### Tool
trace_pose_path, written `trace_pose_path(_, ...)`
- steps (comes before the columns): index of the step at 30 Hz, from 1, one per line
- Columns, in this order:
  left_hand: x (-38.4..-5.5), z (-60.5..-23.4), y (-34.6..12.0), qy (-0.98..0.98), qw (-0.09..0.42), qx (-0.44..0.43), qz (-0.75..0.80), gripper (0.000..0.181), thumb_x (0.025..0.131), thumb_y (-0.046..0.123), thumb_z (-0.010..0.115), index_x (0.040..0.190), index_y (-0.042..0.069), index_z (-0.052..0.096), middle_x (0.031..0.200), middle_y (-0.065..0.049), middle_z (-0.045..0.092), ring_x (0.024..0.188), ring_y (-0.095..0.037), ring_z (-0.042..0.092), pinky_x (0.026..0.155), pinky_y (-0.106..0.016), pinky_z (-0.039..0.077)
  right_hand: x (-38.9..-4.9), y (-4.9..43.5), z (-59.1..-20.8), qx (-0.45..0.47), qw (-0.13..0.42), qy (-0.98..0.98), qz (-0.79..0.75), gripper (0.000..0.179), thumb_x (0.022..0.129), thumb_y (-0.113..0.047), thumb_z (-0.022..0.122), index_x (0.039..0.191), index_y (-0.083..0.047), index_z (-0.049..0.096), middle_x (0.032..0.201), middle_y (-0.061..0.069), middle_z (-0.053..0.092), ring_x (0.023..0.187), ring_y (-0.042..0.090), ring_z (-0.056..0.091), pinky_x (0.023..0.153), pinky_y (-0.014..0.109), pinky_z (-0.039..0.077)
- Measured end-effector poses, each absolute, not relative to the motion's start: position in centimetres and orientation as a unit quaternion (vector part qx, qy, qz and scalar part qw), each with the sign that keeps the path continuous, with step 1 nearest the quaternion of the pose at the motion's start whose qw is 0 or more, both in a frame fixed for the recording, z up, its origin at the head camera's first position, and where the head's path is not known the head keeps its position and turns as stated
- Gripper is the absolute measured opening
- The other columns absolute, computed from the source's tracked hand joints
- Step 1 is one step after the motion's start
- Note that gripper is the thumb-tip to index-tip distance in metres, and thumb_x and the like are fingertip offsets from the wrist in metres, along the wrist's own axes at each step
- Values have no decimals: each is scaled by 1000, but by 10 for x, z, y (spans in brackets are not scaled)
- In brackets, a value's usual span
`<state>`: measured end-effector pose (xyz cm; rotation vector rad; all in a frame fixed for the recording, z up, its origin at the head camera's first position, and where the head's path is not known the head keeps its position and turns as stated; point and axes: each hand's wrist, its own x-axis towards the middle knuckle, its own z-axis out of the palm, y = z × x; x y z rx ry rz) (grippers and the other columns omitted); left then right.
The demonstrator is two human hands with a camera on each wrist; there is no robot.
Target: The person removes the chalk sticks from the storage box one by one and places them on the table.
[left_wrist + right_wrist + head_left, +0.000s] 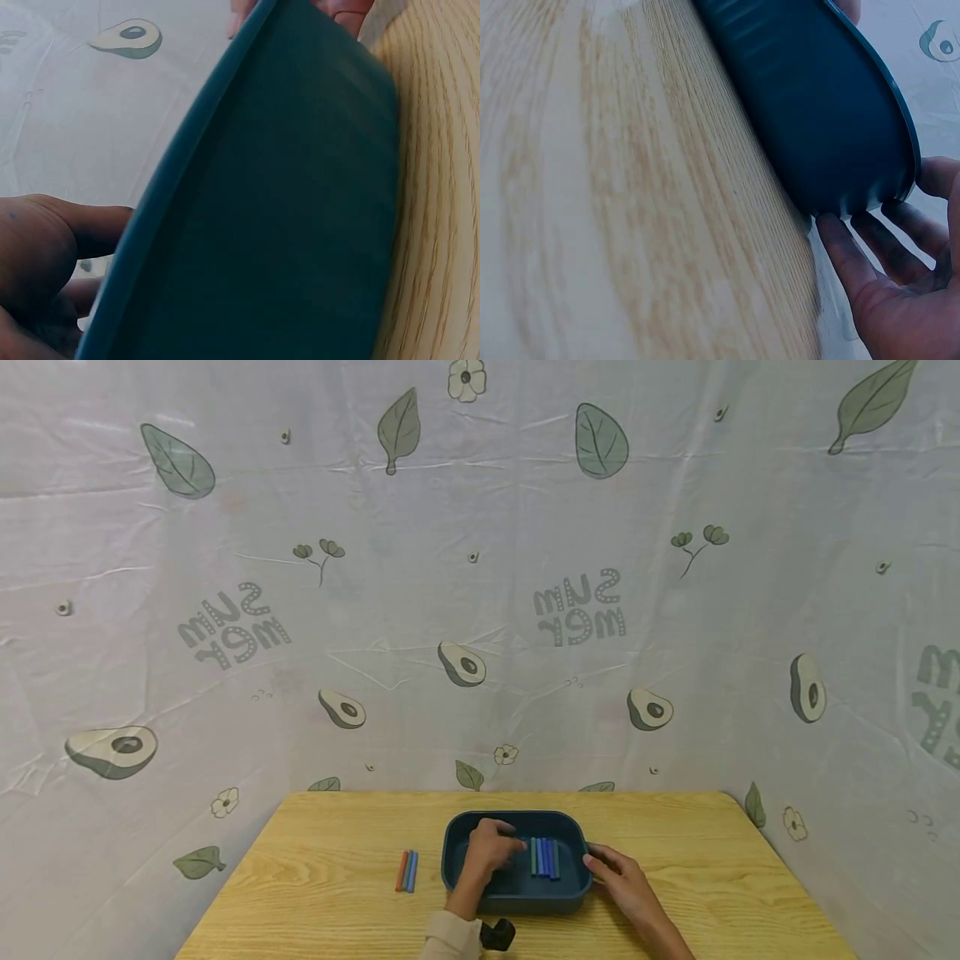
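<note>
A dark teal rectangular box (517,906) with low walls stands on the wooden table. Inside it, right of the middle, thin green and blue sticks (544,858) lie side by side in a row. My left hand (490,846) reaches into the box, its fingers loosely spread just left of this row; the wall (262,195) hides the fingertips in the left wrist view. At the right end, my right hand (624,881) holds the box, thumb at the rim and fingertips against the outer wall, as the right wrist view shows with the hand (911,292) beside the end.
Left of the box, an orange-red stick (401,871) and two blue sticks (411,871) lie together on the wooden table (322,860). A pale printed sheet (420,610) hangs behind the table and along its sides. A black wrist camera (498,935) sits at the left cuff.
</note>
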<state>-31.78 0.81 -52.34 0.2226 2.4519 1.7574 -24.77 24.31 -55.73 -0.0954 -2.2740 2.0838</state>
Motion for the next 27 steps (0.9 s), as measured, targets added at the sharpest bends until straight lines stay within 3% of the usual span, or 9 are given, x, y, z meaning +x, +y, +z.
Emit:
trace_pose_path(12, -322, -530, 29, 825, 57, 56, 559, 36, 75, 3, 83, 109, -2, 70, 105, -21, 68, 65, -22, 69, 58, -36, 59, -248, 244, -556, -35, 23, -735, 677, 49, 100, -23, 60, 140, 5, 52, 141, 28, 53, 125, 37, 57, 90, 40, 57)
trace_pose_path(19, -323, -532, 34, 832, 50, 61, 549, 38, 72, 0, 84, 107, -3, 71, 96, -18, 69, 66, -19, 69, 56, -35, 59, -250, 243, -558, -40, 28, -736, 675, 49, 100, -22, 60, 139, 6, 53, 141, 28, 53, 125, 38, 57, 89, 41, 58)
trace_pose_path(27, -325, -535, 42, 850, 31, 52, 524, 38, 67, -1, 87, 102, -2, 72, 96, -20, 67, 65, -22, 67, 52, -32, 57, -250, 243, -561, -40, 26, -733, 679, 49, 100, -22, 59, 140, 7, 52, 141, 29, 51, 124, 38, 58, 88, 41, 58)
